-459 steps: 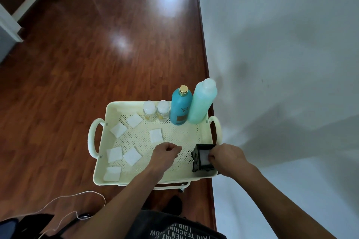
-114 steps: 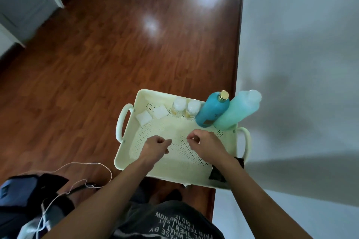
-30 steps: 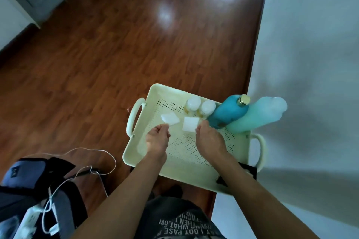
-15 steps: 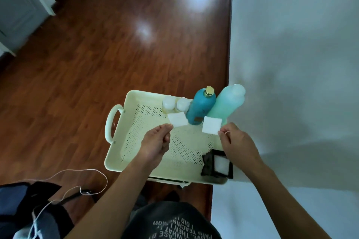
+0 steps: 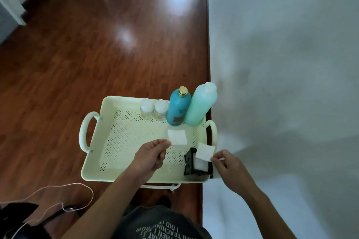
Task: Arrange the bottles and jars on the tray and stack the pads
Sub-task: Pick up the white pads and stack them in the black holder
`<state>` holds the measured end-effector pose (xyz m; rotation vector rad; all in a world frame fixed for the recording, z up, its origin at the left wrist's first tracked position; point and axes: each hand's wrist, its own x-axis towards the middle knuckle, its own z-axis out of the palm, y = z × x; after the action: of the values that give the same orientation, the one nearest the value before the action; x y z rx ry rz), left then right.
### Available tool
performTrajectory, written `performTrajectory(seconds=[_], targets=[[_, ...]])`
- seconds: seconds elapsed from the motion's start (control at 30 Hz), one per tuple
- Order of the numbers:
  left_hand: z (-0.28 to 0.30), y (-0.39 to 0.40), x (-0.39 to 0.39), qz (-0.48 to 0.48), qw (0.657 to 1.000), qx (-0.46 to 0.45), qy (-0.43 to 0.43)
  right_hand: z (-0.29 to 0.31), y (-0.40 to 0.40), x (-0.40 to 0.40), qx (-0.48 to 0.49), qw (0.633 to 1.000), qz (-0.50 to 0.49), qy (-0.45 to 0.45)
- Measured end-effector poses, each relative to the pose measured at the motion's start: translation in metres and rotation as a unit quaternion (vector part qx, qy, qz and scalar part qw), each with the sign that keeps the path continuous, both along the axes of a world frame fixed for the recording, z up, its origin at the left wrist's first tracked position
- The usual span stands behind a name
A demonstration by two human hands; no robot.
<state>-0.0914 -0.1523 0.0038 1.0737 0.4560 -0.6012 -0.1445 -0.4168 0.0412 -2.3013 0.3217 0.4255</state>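
A cream perforated tray (image 5: 124,137) with two handles carries two small clear jars (image 5: 153,110), a blue bottle with a gold cap (image 5: 178,108) and a pale green bottle (image 5: 200,105) along its far edge. A black holder (image 5: 189,163) with white pads stacked in it stands in the tray's near right corner. My left hand (image 5: 150,156) pinches one white pad (image 5: 177,137) above the tray's middle. My right hand (image 5: 228,167) pinches another white pad (image 5: 205,151) just above the holder.
The tray stands over a dark wooden floor (image 5: 77,64), beside a white wall (image 5: 281,64) on the right. A thin white cable (image 5: 64,188) and a dark bag (image 5: 17,217) lie at the lower left.
Both hands have come nearer and to the right with their pads. The right hand's pad has dropped from beside the bottles to just over the black holder.
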Motion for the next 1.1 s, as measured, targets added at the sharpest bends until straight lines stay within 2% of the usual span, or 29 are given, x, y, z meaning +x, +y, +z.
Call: performTrajectory(seconds=[0.17,0.3,0.77,0.93,1.1], targets=[[-0.002,-0.004,-0.003,0.010,1.000,0.009,-0.006,-0.011,-0.007,-0.009,-0.046,0.996,0.054,0.050],[-0.002,-0.005,-0.005,-0.005,1.000,0.006,-0.003,-0.009,-0.007,-0.007,-0.041,0.994,0.076,0.072],[0.001,-0.011,-0.013,-0.035,0.999,0.015,0.002,-0.002,-0.005,0.003,-0.072,0.990,0.110,0.046],[0.002,-0.013,-0.014,-0.044,0.999,0.017,0.009,-0.004,-0.002,0.006,-0.132,0.979,0.147,0.052],[0.001,-0.016,-0.015,-0.056,0.998,0.015,0.015,-0.004,0.004,0.007,-0.190,0.971,0.141,0.028]])
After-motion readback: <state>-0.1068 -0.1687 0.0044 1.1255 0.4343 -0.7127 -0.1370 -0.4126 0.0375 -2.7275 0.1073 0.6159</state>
